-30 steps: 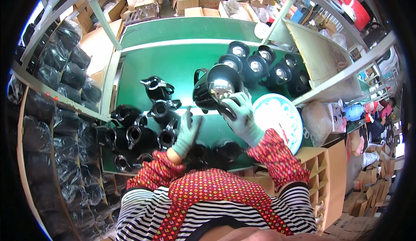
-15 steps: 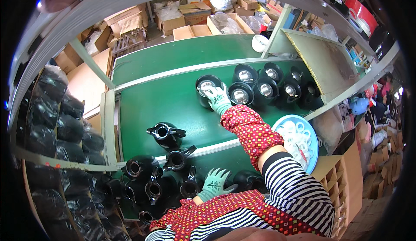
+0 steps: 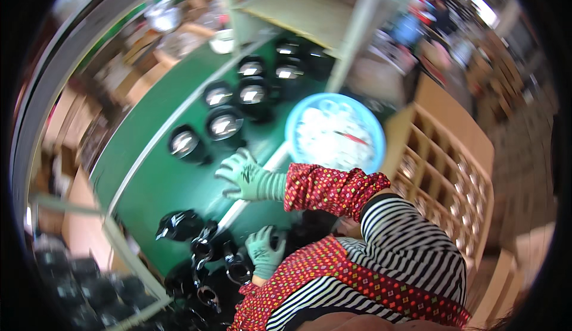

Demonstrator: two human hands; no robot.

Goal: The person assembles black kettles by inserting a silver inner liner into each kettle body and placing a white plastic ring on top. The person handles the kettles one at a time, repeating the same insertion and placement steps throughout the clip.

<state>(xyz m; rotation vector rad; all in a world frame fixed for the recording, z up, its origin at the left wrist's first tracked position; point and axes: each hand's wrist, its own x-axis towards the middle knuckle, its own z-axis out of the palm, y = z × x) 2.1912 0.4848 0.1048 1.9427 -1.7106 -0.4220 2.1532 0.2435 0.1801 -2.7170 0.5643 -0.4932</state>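
My right hand [image 3: 243, 177], in a pale green glove, is over the green bench [image 3: 143, 191] with its fingers spread and nothing in them. Just beyond it stand several black round vessels with shiny silver insides; the closest is a black vessel [image 3: 225, 125], and another black vessel [image 3: 186, 145] stands to its left. Lower down, my gloved left hand [image 3: 264, 252] has its thumb apart from its fingers, beside a black jug [image 3: 238, 270] with a spout and handle. I cannot tell whether it touches that jug. Farther left a black jug [image 3: 180, 225] leans on the bench.
A light blue basin [image 3: 291, 130] of white rings, with a red item on top, stands right of the vessels. Beside it is a divided cardboard box [image 3: 456, 114] with shiny pieces in its cells. Frame posts [image 3: 351, 39] rise at the bench edge. Wrapped black items [image 3: 83, 283] are stacked lower left.
My right hand has come off a black vessel and drawn back toward me. The view has swung to the right, with blur, bringing the divided box into fuller sight. My left hand stays near the jugs.
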